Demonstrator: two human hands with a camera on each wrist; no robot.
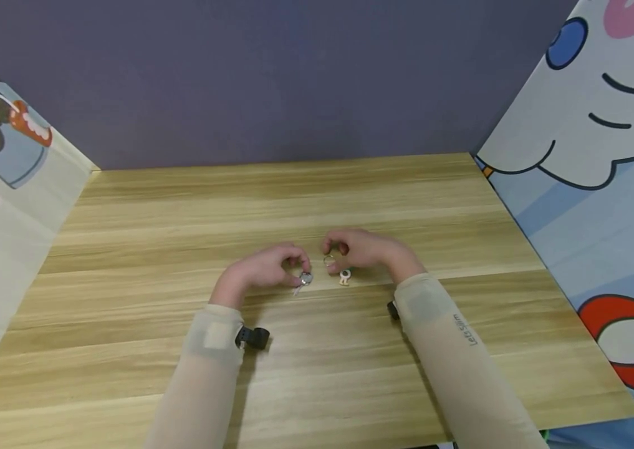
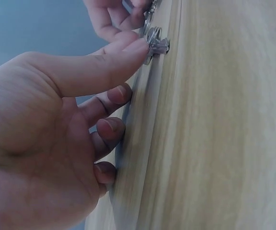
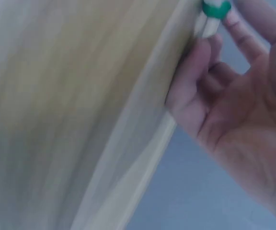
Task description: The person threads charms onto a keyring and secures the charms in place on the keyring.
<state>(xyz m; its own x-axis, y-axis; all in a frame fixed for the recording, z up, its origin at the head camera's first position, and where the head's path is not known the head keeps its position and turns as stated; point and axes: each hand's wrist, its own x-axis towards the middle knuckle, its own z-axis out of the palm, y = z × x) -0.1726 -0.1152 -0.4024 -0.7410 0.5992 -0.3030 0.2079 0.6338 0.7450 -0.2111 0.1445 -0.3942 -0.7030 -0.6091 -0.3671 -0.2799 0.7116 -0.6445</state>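
A: Head view first. Where do you stand?

B: Both your hands sit mid-table (image 1: 350, 187), close together. Your left hand (image 1: 263, 269) curls over a silver key (image 1: 305, 279), pinching it at the fingertips. Your right hand (image 1: 367, 249) is at its 3 o'clock, fingers curled round what looks like a ring (image 1: 329, 260). A pale tag (image 1: 345, 276) lies on the wood at the right hand's 7 o'clock, just beside it.

A: And the left wrist view?

B: Your thumb (image 2: 104, 67) is stretched out and presses the key (image 2: 157, 45) against the table, the other fingers curled under, tips on the wood. At 12 o'clock, your right hand's fingers (image 2: 114, 19) touch the same bunch of metal.

A: Right wrist?

B: It is blurred. Your right hand (image 3: 238, 110) is loosely curled, fingertips pinching something pale with a green piece (image 3: 216, 8) at 12 o'clock. What it is I cannot tell.

A: Which step is this, then?

B: I judge you're joining key and ring, or parting them; I cannot tell which from here. The two look close or touching, with nothing clearly threaded.

A: What does the next move need?

B: Hold the key steady with your left pinch, and let your right fingertips work the ring's coil at the key's hole. The parts are small and slippery, so keep them low over the table.
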